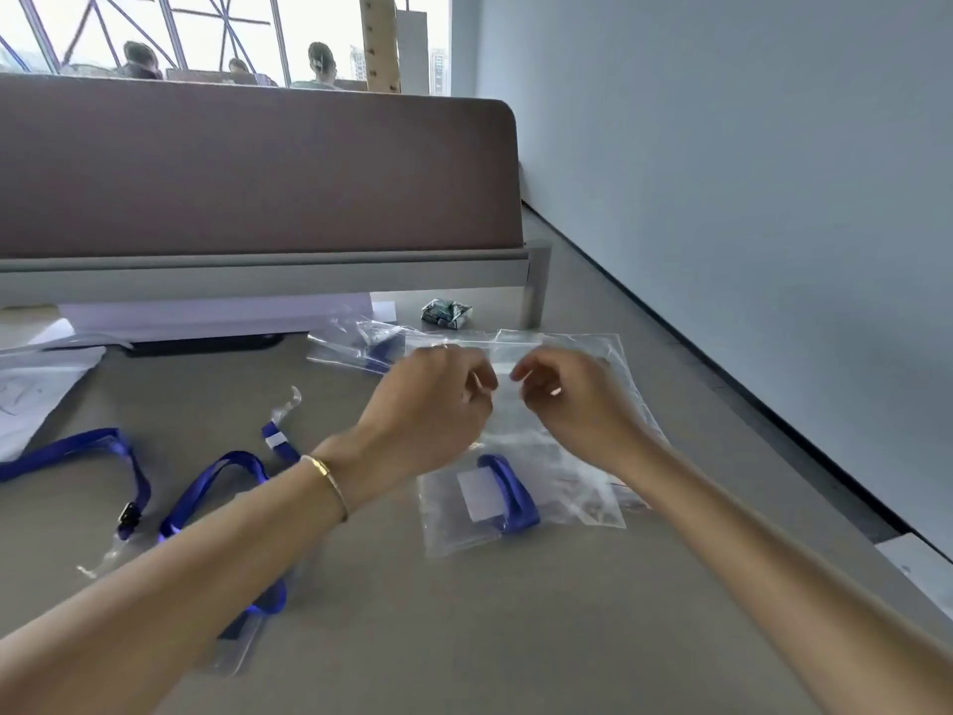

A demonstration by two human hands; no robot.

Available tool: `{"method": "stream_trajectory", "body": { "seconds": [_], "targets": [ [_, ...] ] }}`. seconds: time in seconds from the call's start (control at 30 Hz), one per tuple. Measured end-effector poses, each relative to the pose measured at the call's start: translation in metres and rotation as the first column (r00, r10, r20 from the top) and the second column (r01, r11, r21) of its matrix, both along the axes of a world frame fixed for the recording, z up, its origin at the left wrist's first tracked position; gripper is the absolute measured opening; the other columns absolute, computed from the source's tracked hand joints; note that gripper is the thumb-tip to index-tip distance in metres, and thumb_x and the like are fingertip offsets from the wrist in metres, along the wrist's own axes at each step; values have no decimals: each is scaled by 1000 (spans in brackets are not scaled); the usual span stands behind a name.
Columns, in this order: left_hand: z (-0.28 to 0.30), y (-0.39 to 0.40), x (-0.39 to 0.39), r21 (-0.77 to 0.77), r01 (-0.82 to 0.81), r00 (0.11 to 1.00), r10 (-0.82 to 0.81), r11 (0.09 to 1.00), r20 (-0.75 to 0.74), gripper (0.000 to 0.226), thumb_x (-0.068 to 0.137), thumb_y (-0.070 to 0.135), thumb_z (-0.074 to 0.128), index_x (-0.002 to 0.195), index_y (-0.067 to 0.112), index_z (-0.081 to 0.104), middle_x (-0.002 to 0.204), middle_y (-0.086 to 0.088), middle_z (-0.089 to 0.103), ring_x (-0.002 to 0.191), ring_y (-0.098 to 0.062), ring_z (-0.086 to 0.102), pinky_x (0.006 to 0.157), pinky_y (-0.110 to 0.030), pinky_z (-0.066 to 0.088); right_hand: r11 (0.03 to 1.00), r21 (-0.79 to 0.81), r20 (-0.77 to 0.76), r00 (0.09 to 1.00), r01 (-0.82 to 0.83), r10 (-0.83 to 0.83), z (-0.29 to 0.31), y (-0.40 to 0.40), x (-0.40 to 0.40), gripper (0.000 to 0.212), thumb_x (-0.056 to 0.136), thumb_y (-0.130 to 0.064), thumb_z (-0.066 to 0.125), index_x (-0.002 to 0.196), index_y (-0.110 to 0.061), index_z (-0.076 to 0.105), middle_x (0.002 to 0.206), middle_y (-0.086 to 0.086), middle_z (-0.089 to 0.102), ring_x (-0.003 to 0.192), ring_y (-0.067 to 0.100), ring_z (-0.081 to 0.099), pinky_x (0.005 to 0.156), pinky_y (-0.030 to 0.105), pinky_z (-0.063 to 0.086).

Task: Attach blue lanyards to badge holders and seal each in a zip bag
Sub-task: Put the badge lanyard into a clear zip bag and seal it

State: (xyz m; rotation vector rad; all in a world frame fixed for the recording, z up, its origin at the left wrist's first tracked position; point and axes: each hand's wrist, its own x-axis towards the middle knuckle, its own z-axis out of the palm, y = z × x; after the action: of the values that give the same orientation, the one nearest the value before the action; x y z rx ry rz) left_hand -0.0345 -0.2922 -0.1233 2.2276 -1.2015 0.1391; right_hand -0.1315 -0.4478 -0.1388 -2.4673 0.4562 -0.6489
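Head view looks down along both my forearms to my hands, raised over a grey table (pixel 515 637). My left hand (pixel 438 399) and my right hand (pixel 572 405) sit close together, fingertips nearly meeting, each with fingers curled and pinching the upper part of a clear zip bag (pixel 557 446). The bag's top edge stands just beyond my knuckles, and its body hangs down and back under my wrists to the table. Inside it, below and between my wrists, lies a folded blue lanyard (pixel 513 495) with a white-fronted badge holder (pixel 477 495) beside it. Whether the zip strip is closed I cannot tell; the plastic is too clear and blurred there.

A gold bracelet (pixel 327 479) circles my left wrist. To the left of my left forearm a loose blue lanyard (pixel 77 451) with a dark clip trails over the table, and a second lanyard (pixel 216 482) loops nearer my arm, running under it. Just beyond my left hand lies another clear bag (pixel 356 343) with something blue in it. Beyond my right hand, near a metal leg of the divider, sits a small crumpled wrapper (pixel 446 313). A brown partition (pixel 258 162) stands farther off, with people seated behind it by the windows.
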Motion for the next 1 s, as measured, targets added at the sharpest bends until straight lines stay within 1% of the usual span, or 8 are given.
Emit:
{"method": "stream_trajectory", "body": {
  "seconds": [0.17,0.4,0.53,0.7,0.8,0.87,0.93,1.0],
  "targets": [
    [-56,3,-19,142,3,999,-8,990,33,23,88,25,52,103,33,66,104,13,64,93,-14,62,71,-26,45,977,-192,-198,979,-92,54,-39,15,-28,24,85,-15,61,101,-27,74,98,-9,72,91,14,67,76,35,54],
    [-57,4,-22,174,-6,997,-8,985,76,21,90,27,49,102,31,66,100,8,65,88,-17,64,70,-30,50,970,-233,-163,986,-75,37,-44,30,-33,20,86,-19,61,98,-30,73,94,-10,71,86,17,65,72,34,52],
    [-69,1,-23,197,-13,987,-19,980,157,17,87,28,48,93,25,63,91,6,61,84,-21,61,60,-29,38,948,-315,-137,991,-47,3,-59,35,-29,16,77,-15,61,84,-25,71,82,-9,68,80,19,63,63,32,48],
    [-93,3,-14,137,26,980,-52,990,190,34,89,35,32,94,24,64,95,4,59,89,-20,57,76,-29,44,966,-248,-171,985,-74,32,-75,31,-30,24,94,-27,45,108,-26,65,119,-12,63,117,15,54,102,31,41],
    [-94,7,-12,208,-37,989,7,977,144,44,93,47,27,123,34,57,122,10,54,115,-14,49,99,-32,38,984,-160,-336,942,-84,25,-73,28,-30,46,105,-43,32,148,-32,38,163,-7,27,152,14,16,123,28,7],
    [-94,9,-8,236,-87,993,65,968,102,45,95,53,31,134,39,49,135,13,46,127,-12,42,108,-32,28,982,-161,-454,891,-95,12,-72,27,-29,59,103,-56,22,157,-35,17,169,-7,3,155,12,-4,125,33,-4],
    [-90,10,0,236,-122,992,113,964,52,43,95,52,39,135,39,50,136,15,46,130,-12,40,109,-32,26,981,-168,-481,877,-101,8,-69,25,-28,61,101,-60,21,157,-36,18,168,-7,4,155,14,-2,126,36,-1],
    [-79,9,5,199,-126,990,110,972,91,35,95,44,46,127,35,58,129,12,54,123,-15,47,103,-33,32,982,-178,-390,921,-62,-13,-60,21,-24,51,101,-56,34,146,-34,44,160,-5,34,149,19,26,122,37,21]
  ]
}}
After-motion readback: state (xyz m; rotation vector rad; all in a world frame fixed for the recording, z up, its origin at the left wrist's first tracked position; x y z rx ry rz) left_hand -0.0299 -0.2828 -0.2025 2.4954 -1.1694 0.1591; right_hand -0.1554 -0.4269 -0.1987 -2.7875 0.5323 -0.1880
